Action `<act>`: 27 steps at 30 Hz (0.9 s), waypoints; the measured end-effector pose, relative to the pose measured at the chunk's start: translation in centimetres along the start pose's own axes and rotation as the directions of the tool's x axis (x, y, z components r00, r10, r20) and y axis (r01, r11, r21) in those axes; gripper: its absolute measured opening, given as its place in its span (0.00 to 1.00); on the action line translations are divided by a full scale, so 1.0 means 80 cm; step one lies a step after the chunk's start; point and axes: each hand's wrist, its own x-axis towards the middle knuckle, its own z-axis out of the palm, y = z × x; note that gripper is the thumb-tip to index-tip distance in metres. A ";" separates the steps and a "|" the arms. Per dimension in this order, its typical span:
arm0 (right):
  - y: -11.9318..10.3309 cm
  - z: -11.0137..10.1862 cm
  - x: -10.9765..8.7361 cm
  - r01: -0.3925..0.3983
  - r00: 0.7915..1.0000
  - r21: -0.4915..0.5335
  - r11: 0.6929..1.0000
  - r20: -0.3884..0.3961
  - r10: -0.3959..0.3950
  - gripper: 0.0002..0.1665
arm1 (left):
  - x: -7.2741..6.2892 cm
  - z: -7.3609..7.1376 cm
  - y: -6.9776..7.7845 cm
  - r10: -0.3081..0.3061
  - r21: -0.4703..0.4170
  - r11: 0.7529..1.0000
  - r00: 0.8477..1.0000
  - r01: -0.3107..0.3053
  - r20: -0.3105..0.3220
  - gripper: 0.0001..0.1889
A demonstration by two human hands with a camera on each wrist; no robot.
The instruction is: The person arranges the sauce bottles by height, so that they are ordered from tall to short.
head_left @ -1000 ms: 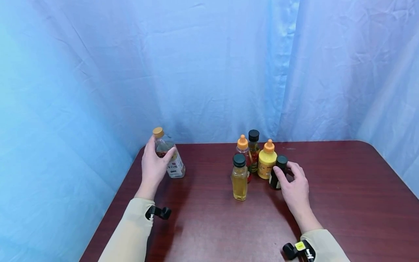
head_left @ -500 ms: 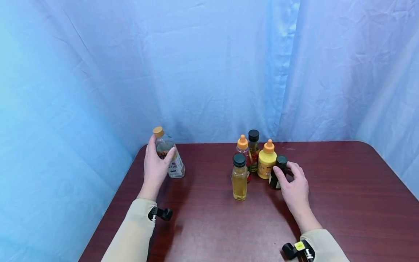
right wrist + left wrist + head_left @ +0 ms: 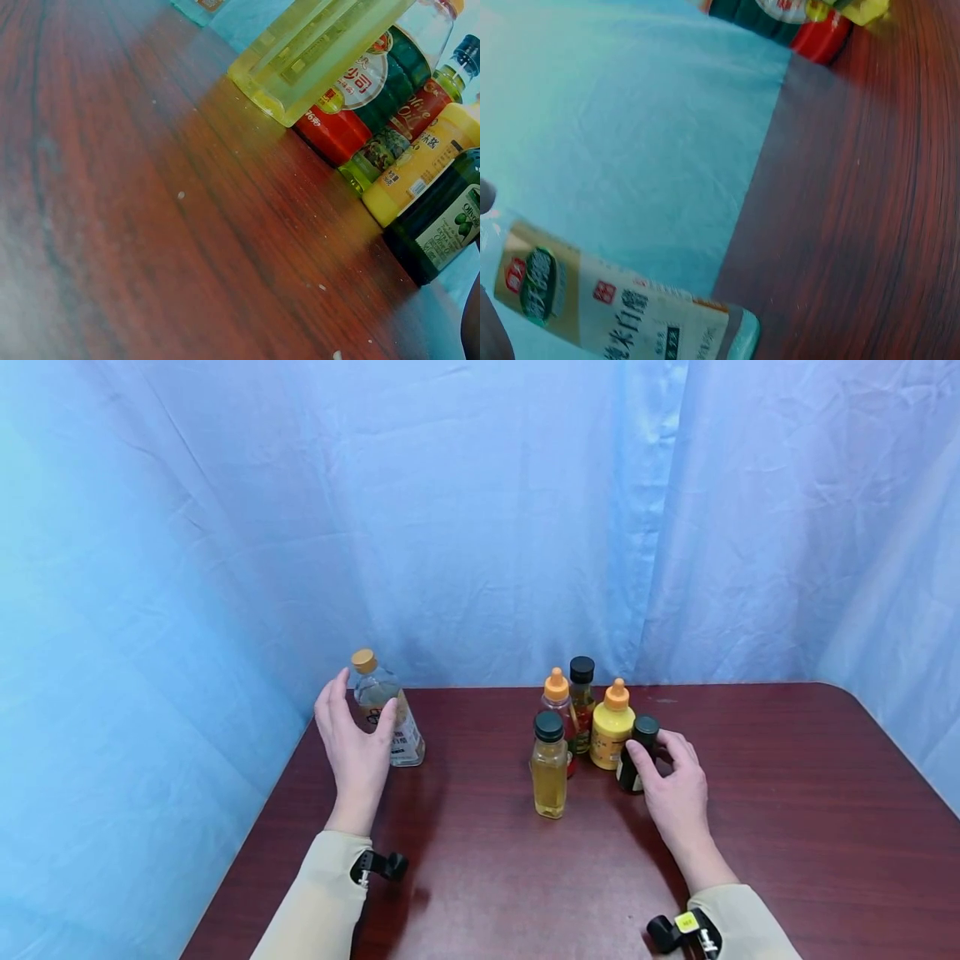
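A clear white-vinegar bottle [image 3: 405, 747] with a tan cap stands upright at the table's left, its label large in the left wrist view. My left hand [image 3: 356, 760] is at its near side, thumb and fingers spread wide apart. Over at the right, my right hand [image 3: 678, 793] holds a small dark olive oil bottle [image 3: 630, 774] between thumb and fingers. Its green-olive label [image 3: 452, 229] shows in the right wrist view; the bottle's base rests on the table.
Beside the olive oil bottle stand a yellow squeeze bottle [image 3: 611, 735], an orange-tipped sauce bottle [image 3: 557, 689], a black-capped oil bottle [image 3: 582, 670] and, nearest, a bottle of yellow liquid [image 3: 550, 781]. Blue curtains [image 3: 480, 527] hang behind the dark red table [image 3: 480, 877].
My left hand has let go of the vinegar bottle, its fingers spreading and drawing away slightly. The vinegar bottle stays in place. My right hand has not visibly moved.
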 end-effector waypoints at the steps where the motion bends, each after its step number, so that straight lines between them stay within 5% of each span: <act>1: 0.000 0.000 0.000 0.000 1.000 -0.001 1.000 0.000 0.000 0.19 | -0.001 0.000 0.003 0.032 -0.007 0.999 0.999 -0.032 -0.031 0.39; 6: 0.000 0.000 0.000 0.012 1.000 0.004 1.000 -0.007 -0.012 0.19 | -0.002 0.001 0.024 0.168 -0.065 0.982 0.978 -0.177 -0.122 0.29; 13: 0.001 0.001 0.001 0.022 1.000 -0.004 1.000 -0.013 -0.022 0.19 | -0.001 0.007 0.056 0.273 -0.149 0.947 0.957 -0.285 -0.094 0.26; 20: 0.000 0.001 0.002 0.028 0.999 -0.006 1.000 -0.015 -0.028 0.19 | -0.003 0.020 0.089 0.331 -0.206 0.922 0.943 -0.329 -0.027 0.26; 27: 0.001 0.001 0.001 0.021 1.000 -0.013 1.000 -0.014 -0.022 0.19 | -0.006 0.036 0.114 0.316 -0.260 0.922 0.946 -0.288 0.074 0.28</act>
